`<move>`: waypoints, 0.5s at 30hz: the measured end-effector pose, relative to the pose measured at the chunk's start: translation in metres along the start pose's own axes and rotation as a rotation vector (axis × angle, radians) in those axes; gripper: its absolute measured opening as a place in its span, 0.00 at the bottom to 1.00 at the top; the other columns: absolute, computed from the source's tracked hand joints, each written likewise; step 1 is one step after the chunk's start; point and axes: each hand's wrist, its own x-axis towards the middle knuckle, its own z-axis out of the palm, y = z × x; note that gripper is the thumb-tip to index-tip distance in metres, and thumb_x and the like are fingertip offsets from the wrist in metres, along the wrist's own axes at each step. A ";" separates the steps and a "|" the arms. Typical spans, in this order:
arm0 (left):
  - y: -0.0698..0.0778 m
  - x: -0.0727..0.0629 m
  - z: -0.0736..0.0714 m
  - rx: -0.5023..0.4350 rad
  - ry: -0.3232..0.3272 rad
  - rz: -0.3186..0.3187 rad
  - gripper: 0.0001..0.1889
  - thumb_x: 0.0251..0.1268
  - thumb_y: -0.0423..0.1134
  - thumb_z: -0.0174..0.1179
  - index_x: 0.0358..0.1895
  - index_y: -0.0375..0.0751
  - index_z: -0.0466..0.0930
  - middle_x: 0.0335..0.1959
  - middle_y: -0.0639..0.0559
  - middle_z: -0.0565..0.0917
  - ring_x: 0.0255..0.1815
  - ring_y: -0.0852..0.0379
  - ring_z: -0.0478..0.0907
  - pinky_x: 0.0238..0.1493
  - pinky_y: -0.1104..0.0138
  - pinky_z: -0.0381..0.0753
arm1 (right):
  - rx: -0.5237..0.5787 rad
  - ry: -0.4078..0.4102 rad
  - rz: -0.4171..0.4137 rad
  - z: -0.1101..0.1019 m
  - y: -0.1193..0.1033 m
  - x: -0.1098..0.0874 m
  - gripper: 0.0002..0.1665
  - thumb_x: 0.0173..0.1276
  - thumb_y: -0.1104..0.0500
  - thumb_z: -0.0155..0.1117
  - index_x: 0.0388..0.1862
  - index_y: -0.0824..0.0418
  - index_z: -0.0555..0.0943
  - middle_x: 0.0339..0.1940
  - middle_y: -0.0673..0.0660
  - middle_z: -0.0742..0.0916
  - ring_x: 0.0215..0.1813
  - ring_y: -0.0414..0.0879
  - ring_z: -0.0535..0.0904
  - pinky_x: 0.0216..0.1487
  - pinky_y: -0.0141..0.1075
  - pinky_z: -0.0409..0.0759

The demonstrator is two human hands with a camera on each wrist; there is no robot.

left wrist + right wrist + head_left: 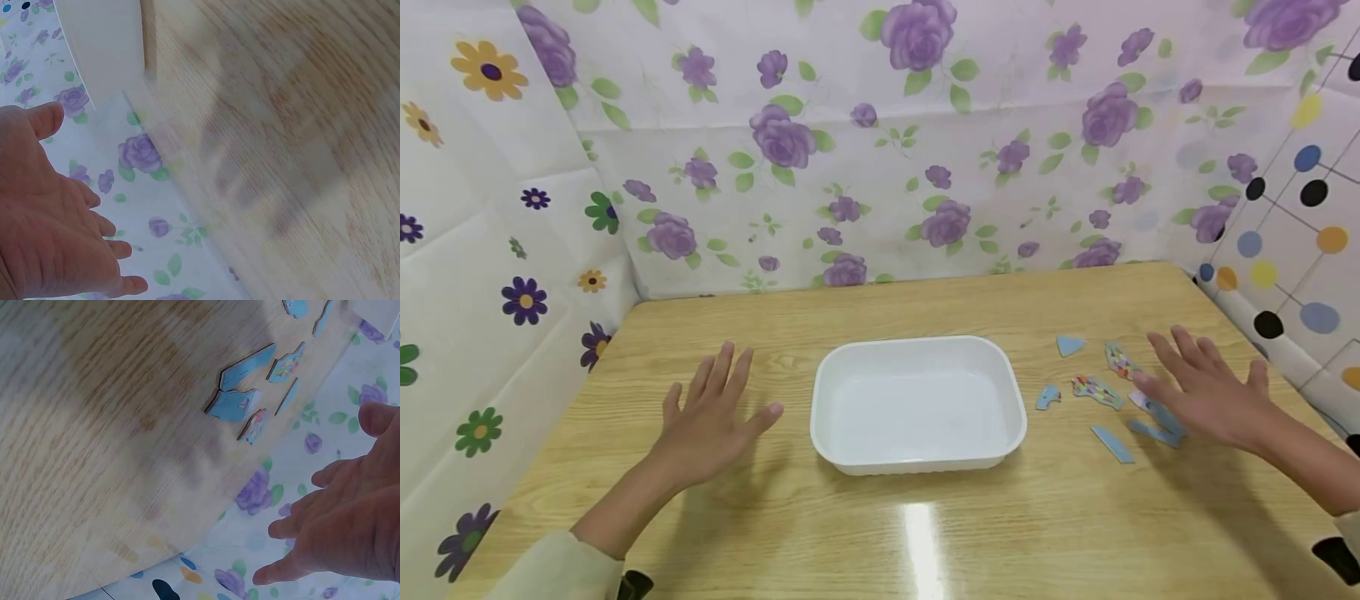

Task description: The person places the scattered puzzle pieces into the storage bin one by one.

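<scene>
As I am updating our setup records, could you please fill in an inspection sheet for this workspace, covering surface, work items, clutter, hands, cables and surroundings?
Surface: wood-grain table, with a light reflection near the front.
Work items: white tray in the middle; seven flat pieces lying loose to its right.
Clutter: nothing seen.
Hands: left hand left of the tray, right hand by the pieces; both spread, holding nothing.
Cables: nothing seen.
Surroundings: rose-patterned sheet behind, flowered sheet left, dotted sheet right.
</scene>
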 end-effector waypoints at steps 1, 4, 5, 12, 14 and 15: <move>0.001 0.000 0.000 -0.001 0.000 -0.001 0.46 0.69 0.67 0.41 0.78 0.46 0.31 0.78 0.44 0.29 0.76 0.35 0.28 0.62 0.29 0.27 | -0.002 -0.003 0.002 0.000 -0.001 0.001 0.46 0.76 0.36 0.37 0.78 0.56 0.31 0.75 0.70 0.34 0.72 0.75 0.28 0.51 0.78 0.17; 0.002 0.001 0.001 -0.007 -0.003 0.000 0.46 0.69 0.67 0.41 0.78 0.46 0.30 0.78 0.44 0.29 0.76 0.36 0.27 0.63 0.29 0.26 | -0.006 -0.010 0.005 -0.001 -0.001 0.005 0.47 0.76 0.35 0.37 0.78 0.57 0.31 0.75 0.71 0.34 0.72 0.75 0.29 0.51 0.79 0.19; 0.003 0.002 0.002 -0.010 -0.005 0.001 0.47 0.69 0.68 0.41 0.77 0.46 0.30 0.78 0.44 0.29 0.76 0.36 0.27 0.63 0.30 0.25 | -0.008 -0.013 0.007 -0.001 -0.001 0.005 0.47 0.76 0.35 0.36 0.78 0.57 0.31 0.75 0.71 0.34 0.72 0.76 0.29 0.51 0.79 0.20; 0.006 0.003 0.002 -0.017 -0.003 0.008 0.48 0.68 0.69 0.41 0.77 0.47 0.29 0.78 0.45 0.29 0.76 0.36 0.27 0.63 0.30 0.26 | -0.017 -0.034 0.015 -0.002 -0.002 0.010 0.48 0.75 0.34 0.37 0.78 0.57 0.31 0.75 0.72 0.36 0.71 0.77 0.33 0.52 0.80 0.24; 0.007 0.004 0.002 -0.025 -0.003 0.010 0.48 0.68 0.69 0.42 0.78 0.48 0.30 0.78 0.45 0.29 0.76 0.37 0.27 0.63 0.30 0.26 | -0.022 -0.039 0.017 -0.004 -0.002 0.012 0.48 0.75 0.33 0.36 0.78 0.57 0.31 0.75 0.72 0.37 0.71 0.78 0.34 0.52 0.79 0.25; 0.007 0.004 0.002 -0.027 -0.003 0.011 0.48 0.68 0.69 0.42 0.78 0.48 0.30 0.78 0.45 0.29 0.76 0.37 0.28 0.63 0.30 0.26 | -0.021 -0.042 0.019 -0.005 -0.003 0.013 0.49 0.75 0.33 0.36 0.78 0.57 0.31 0.75 0.72 0.37 0.71 0.78 0.35 0.52 0.79 0.25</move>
